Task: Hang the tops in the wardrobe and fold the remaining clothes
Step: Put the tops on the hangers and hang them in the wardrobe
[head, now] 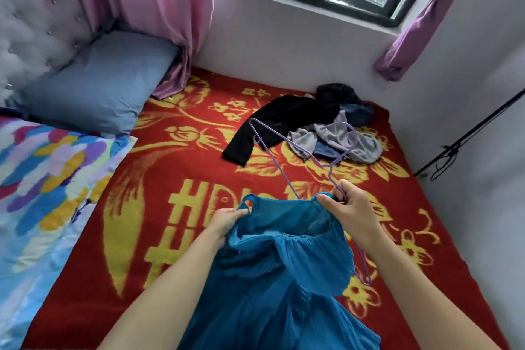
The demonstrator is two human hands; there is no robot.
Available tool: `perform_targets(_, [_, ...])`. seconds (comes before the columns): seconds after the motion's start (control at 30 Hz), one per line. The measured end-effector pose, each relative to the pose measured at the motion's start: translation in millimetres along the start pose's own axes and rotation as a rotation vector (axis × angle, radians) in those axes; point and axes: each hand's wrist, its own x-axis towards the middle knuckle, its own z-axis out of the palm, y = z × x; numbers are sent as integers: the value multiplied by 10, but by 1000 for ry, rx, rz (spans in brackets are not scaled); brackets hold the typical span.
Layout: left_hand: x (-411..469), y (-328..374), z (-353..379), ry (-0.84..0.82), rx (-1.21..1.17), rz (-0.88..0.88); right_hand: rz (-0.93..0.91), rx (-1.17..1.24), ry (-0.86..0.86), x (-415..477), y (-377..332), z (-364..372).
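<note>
Blue crinkled pleated top (284, 278) hangs from both hands over the near edge of the bed. Its long axis runs down toward the wearer and its neck opening gapes upward and away. The left hand (227, 220) has its fingers curled round the left shoulder strap. The right hand (350, 207) pinches the right side of the neckline together with a thin purple wire hanger (271, 157). The hanger lies slantwise from far left to near right, its hook pointing away toward the clothes pile; its lower wire dips into the neck opening and one end shows beside the top at the right.

Beneath is a red blanket with yellow flowers (170, 179). Farther off on it lie a black long-sleeved garment (270, 122) and, touching it, crumpled grey clothes (341, 136). A multicoloured quilt (42, 179) and a blue-grey pillow (99, 85) lie at left.
</note>
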Motion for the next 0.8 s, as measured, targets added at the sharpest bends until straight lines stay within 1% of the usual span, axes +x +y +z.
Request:
perform_targets(0.03, [7, 47, 31, 17, 103, 36, 19, -15, 29, -11, 46, -33])
perform_targets(0.1, [-32, 137, 53, 85, 223, 127, 64, -39, 66, -30, 135, -65])
perform_targets(0.2, [-160, 327, 79, 294, 454, 473, 133, -148, 157, -43, 262, -80])
perform_targets(0.23, [-240, 401, 108, 324, 503, 579, 164, -223, 188, -41, 318, -62])
perform_targets(0.3, [-446, 548, 216, 327, 603, 781, 236, -328, 218, -74, 370, -7])
perform_targets(0.33, [-530, 609, 268, 319, 633, 858, 251, -329, 210, -97, 365, 42])
perform_targets(0.4, [-680, 717, 375, 288, 667, 961, 243, -239, 183, -130, 318, 153])
perform_targets(0.5, [-849, 831, 471, 255, 699, 1034, 169, -99, 159, -133, 136, 300])
perform_targets(0.6, [-970, 880, 524, 234, 732, 1033, 101, 12, 105, -74, -46, 406])
perform_targets(0.67, [-1040, 896, 572, 232, 724, 1023, 70, 109, 101, -47, -191, 456])
perform_targets(0.73, [-1083, 929, 600, 220, 666, 971, 50, 163, 124, -33, -309, 503])
perform_targets(0.8, [-1105, 984, 592, 183, 561, 861, 40, 199, 110, -40, -351, 538])
